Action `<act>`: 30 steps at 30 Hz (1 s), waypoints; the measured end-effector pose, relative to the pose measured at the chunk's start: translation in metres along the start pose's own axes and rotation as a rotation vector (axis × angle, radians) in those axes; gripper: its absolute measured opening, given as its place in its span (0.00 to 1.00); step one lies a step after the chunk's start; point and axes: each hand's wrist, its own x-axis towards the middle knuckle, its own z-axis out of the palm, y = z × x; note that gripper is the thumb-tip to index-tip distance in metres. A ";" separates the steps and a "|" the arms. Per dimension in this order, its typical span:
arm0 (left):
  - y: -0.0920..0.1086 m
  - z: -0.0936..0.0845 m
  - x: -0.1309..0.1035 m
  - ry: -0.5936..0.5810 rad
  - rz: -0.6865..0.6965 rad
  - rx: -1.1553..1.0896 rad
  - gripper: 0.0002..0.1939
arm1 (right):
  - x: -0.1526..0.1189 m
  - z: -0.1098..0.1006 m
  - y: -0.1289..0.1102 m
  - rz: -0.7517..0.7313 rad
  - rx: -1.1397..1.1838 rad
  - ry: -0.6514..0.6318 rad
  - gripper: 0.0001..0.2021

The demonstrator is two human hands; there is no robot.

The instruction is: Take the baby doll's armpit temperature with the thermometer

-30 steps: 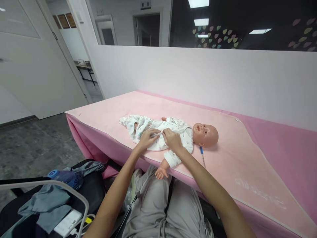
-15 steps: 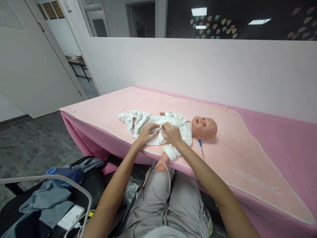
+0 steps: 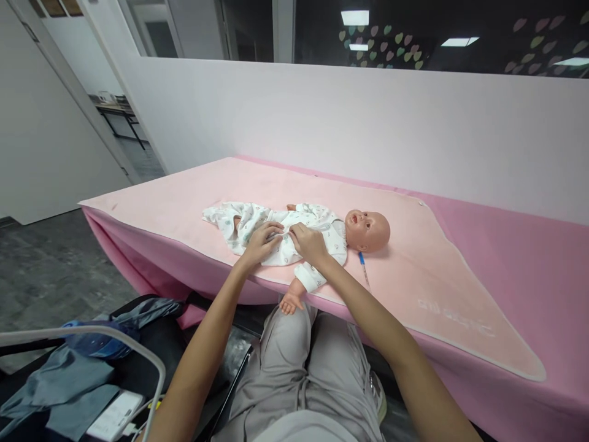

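A baby doll (image 3: pixel 373 232) lies on its back across the pink-covered table, head to the right, one arm hanging past the near edge. It wears a white patterned baby outfit (image 3: pixel 322 226). My left hand (image 3: pixel 263 240) is at the doll's middle, fingers closed on the front of the outfit. Just right of it, my right hand (image 3: pixel 309 240) pinches the same cloth near the belly. The fingertips of both hands almost meet, and the exact bit of cloth between them is too small to make out. A thin blue-ended stick, like a thermometer (image 3: pixel 362 261), lies below the doll's head.
A light pink mat (image 3: pixel 451 276) covers much of the table, over a darker pink cloth (image 3: pixel 519 270). A white wall stands behind. At the lower left, a black chair holds grey cloth (image 3: pixel 69 374), a white power bank (image 3: pixel 115 414) and a blue bottle (image 3: pixel 99 344). A white cable arches there.
The whole view has shifted, so the table and doll appear slightly further left and up. Both hands stay at the doll's belly on the outfit, with little change of grip.
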 end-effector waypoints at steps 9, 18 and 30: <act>0.001 0.004 0.000 0.049 -0.113 -0.190 0.11 | 0.000 -0.002 0.000 0.020 0.022 0.009 0.15; 0.009 0.000 0.001 0.025 -0.072 0.002 0.10 | 0.000 -0.003 0.001 0.023 0.090 0.017 0.14; 0.009 -0.014 0.057 -0.393 -0.097 0.181 0.16 | -0.120 -0.047 0.011 0.591 0.286 0.422 0.14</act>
